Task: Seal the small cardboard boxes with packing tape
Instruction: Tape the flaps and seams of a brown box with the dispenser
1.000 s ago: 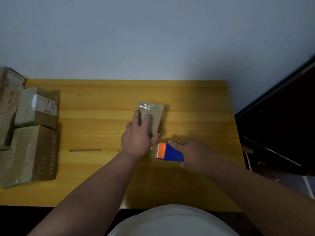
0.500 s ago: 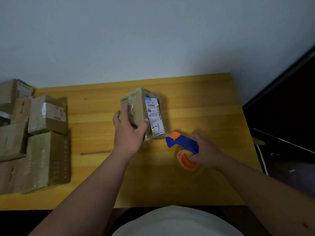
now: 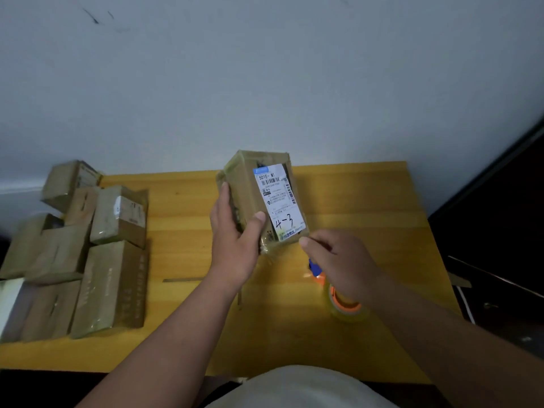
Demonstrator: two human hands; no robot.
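Note:
My left hand (image 3: 235,245) grips a small cardboard box (image 3: 247,184) and holds it tilted up off the wooden table (image 3: 368,207). A white shipping label marked "4-3" faces me. Clear tape shines on the box's left side and near end. My right hand (image 3: 338,263) hovers just right of the box, fingers loosely curled, with a fingertip at the box's lower right corner and nothing visible in its grasp. Under that hand the tape dispenser (image 3: 344,306), blue handle and orange roll core, lies on the table.
Several cardboard boxes (image 3: 112,284) are packed together along the table's left side. A thin dark strip (image 3: 182,280) lies on the wood near my left wrist. The wall runs behind the table, and a dark opening (image 3: 500,231) lies past its right edge.
My left hand has lifted the box higher and turned its label toward me. My right hand has let go of the tape dispenser, which now lies on the table, and has moved up to the box.

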